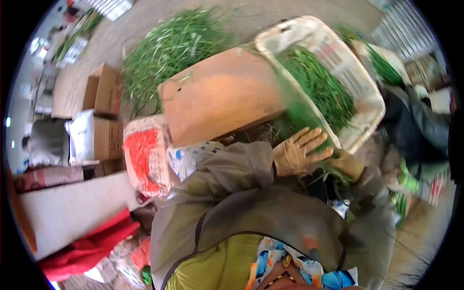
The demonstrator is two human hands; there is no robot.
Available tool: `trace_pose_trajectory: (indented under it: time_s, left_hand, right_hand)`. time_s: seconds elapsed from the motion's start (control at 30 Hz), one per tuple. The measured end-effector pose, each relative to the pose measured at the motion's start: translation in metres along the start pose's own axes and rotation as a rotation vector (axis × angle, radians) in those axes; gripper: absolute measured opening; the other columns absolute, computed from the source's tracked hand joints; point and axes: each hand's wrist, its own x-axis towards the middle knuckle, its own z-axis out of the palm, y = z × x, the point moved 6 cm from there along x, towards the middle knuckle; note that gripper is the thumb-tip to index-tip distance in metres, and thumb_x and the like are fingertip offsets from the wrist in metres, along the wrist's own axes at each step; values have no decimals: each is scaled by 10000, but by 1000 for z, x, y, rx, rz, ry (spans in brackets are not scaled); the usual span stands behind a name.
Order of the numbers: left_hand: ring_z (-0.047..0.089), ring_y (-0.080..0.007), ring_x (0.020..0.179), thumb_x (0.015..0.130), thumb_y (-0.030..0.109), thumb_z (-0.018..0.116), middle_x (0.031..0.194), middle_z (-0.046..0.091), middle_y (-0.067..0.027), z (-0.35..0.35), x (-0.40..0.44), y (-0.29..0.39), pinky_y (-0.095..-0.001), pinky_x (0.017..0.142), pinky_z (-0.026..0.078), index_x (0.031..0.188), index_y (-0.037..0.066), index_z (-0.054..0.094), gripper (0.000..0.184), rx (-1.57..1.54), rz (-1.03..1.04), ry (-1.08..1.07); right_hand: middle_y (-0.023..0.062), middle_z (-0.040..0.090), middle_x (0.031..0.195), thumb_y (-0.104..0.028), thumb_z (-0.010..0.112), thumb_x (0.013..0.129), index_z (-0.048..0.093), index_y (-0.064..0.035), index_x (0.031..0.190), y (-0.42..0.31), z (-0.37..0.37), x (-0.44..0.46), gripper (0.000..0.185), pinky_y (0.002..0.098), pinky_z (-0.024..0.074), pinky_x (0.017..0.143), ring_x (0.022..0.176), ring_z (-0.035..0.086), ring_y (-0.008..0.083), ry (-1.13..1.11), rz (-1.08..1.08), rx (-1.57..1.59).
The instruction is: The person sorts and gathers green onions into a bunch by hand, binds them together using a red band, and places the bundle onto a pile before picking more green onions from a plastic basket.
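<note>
My left hand [299, 152], in a thin, clear-looking glove, is open with its fingers spread, palm side down beside a bunch of long green leaves [302, 111]. That bunch is smeared by motion and lies between the board and the crate. My right hand [349, 165] is curled round the lower end of the bunch, and a few loose leaves hang under it. A white plastic crate [372, 104] holds more of the same greens [321, 87], just beyond my hands. To the left of the bunch is a tilted brown wooden board [220, 94].
A big heap of greens [176, 48] lies on the floor behind the board. Red ties [142, 157] sit on a wrapped pack at the left. Cardboard boxes [104, 89] stand farther left. Another person's dark-clothed leg [406, 121] is close at the right.
</note>
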Motion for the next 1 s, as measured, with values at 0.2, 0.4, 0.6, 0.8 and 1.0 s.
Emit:
trace_pose_trajectory:
  time_s: [0.2, 0.4, 0.6, 0.8, 1.0]
  left_hand:
    - [607, -223, 827, 770, 116, 495, 1021, 583, -166, 11, -33, 30, -346, 663, 492, 1374, 133, 279, 641, -49, -303, -524]
    - [541, -104, 681, 730, 115, 671, 874, 552, -35, -59, -75, -2, -199, 478, 415, 1319, 50, 345, 676, -1031, -960, -466]
    - [539, -121, 657, 789, 223, 659, 865, 587, -62, -69, -88, 50, -220, 531, 426, 1297, 22, 361, 622, -1395, -862, -607]
    - [506, -134, 605, 777, 447, 616, 861, 596, -75, -42, -133, 70, -228, 535, 414, 1306, 27, 356, 724, -1705, -1010, -139]
    - [508, -157, 720, 749, 478, 622, 780, 561, -88, -25, -163, 82, -243, 660, 388, 1329, 26, 338, 788, -1620, -983, -262]
  right_hand:
    - [70, 605, 1004, -253, 668, 785, 533, -35, 1140, -13, 57, -46, 438, 280, 449, 770, 889, 560, 136, -237, -30, -250]
    - [29, 605, 879, -157, 522, 895, 533, -22, 1134, -37, -76, -110, 275, 226, 457, 743, 807, 567, 106, 755, -516, 63]
    - [11, 587, 876, -209, 614, 846, 529, -19, 1138, -55, 53, -78, 358, 213, 435, 680, 759, 520, 67, 452, -502, 353]
    - [10, 621, 765, -209, 590, 860, 597, -33, 984, -25, 59, -36, 215, 201, 437, 581, 634, 536, 83, 337, -426, 557]
    - [89, 611, 874, -334, 562, 854, 541, -89, 769, -35, 27, -46, 261, 375, 489, 764, 872, 606, 244, 79, -602, 1159]
